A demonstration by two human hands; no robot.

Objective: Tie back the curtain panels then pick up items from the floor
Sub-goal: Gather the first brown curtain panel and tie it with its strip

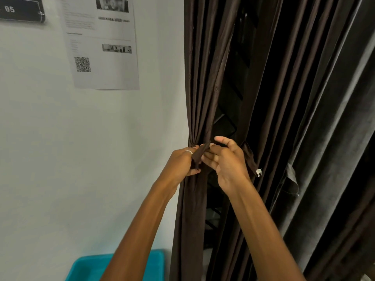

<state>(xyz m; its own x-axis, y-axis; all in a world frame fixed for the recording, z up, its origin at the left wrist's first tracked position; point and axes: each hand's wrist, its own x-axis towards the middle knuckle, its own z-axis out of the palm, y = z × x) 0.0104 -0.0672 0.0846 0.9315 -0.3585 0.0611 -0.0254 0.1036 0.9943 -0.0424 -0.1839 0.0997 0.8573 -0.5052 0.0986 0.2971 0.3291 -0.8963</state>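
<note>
Both hands are up at the brown curtain panel (pixel 197 94), just below frame centre. The panel hangs along the wall (pixel 40 138) edge and is gathered to a narrow waist where the hands meet. The left hand (pixel 182 162), ring (pixel 189 152) on one finger, has its fingers curled and grips one end of the tie-back strip (pixel 199 154), same dark brown as the panel. The right hand (pixel 226 162) sits at 3 o'clock of the left, nearly touching it, fingers bent, thumb and fingertips pinching the strip's upper edge. The strip wraps behind the gathered fabric; its other end hangs at 3 o'clock of the right hand with a small white tag (pixel 258 172) at the tip. Dark slats (pixel 231 82) show in the gap at 12 o'clock of the hands. A grey curtain panel (pixel 334 122) hangs loose at 3 o'clock. On the wall there is a printed sheet (pixel 105 57) with a QR code at 11 o'clock and a dark sign (pixel 20 11) reading "05" at 10 o'clock. A teal bin (pixel 87 267) sits at 7 o'clock, partly hidden by the left forearm.
</note>
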